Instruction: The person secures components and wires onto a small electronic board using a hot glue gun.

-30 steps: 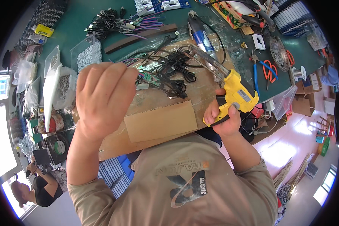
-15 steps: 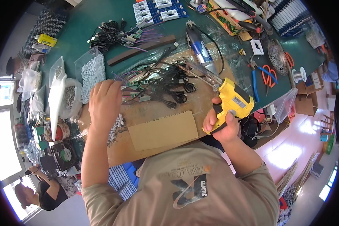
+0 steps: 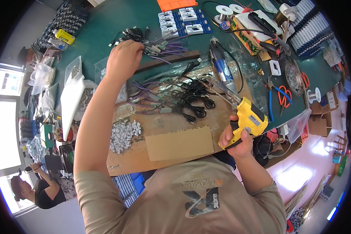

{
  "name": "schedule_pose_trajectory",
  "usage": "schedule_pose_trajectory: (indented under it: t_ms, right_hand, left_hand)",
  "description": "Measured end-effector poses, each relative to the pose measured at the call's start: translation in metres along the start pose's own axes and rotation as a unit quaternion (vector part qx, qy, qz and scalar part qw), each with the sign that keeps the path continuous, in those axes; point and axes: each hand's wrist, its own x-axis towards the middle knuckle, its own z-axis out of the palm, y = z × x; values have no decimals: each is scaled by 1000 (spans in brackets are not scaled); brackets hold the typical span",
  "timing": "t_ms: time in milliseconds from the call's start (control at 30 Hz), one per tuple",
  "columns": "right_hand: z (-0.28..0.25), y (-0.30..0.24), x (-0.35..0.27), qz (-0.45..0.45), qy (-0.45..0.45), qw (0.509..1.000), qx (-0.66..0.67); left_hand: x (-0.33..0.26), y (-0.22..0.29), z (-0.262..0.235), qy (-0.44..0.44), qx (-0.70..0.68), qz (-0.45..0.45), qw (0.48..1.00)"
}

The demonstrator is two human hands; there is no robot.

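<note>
My left hand (image 3: 124, 58) reaches over the far bundle of black cables (image 3: 132, 34), beside purple wires (image 3: 175, 46) with small circuit boards. Its fingers are bent together; the fingertips and anything in them are hidden. In my right hand (image 3: 240, 143) is a yellow soldering gun (image 3: 250, 119), gripped by its handle. The long metal tip of the gun points up and left, close to the nearer black cables (image 3: 195, 95). That bundle lies spread on the brown work board (image 3: 124, 165), its purple wire ends toward the left.
A pile of small white parts (image 3: 124, 136) lies near a cardboard piece (image 3: 179, 145). Behind the cables is a dark bar (image 3: 169, 60). A blue electric tool (image 3: 220, 64), blue-handled pliers (image 3: 270, 101) and orange scissors (image 3: 284, 96) are at right. Bags and a white tray (image 3: 72, 107) stand left.
My left hand has moved from the near wire ends up and away to the far cable bundle, uncovering the white parts. My right hand still holds the soldering gun; the whole view has shifted slightly.
</note>
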Motion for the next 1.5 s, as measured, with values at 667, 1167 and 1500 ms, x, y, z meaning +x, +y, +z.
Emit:
schedule_pose_trajectory:
  t_ms: [667, 1167, 1500]
  right_hand:
    - [-4, 3, -6, 1, 23, 999, 43]
    - [-1, -3, -4, 10, 10, 999, 40]
    - [11, 0, -3, -11, 25, 1000, 1]
  left_hand:
    - [57, -25, 32, -83, 73, 67, 992]
    - [42, -24, 35, -50, 119, 100, 987]
    - [41, -36, 33, -25, 79, 130, 988]
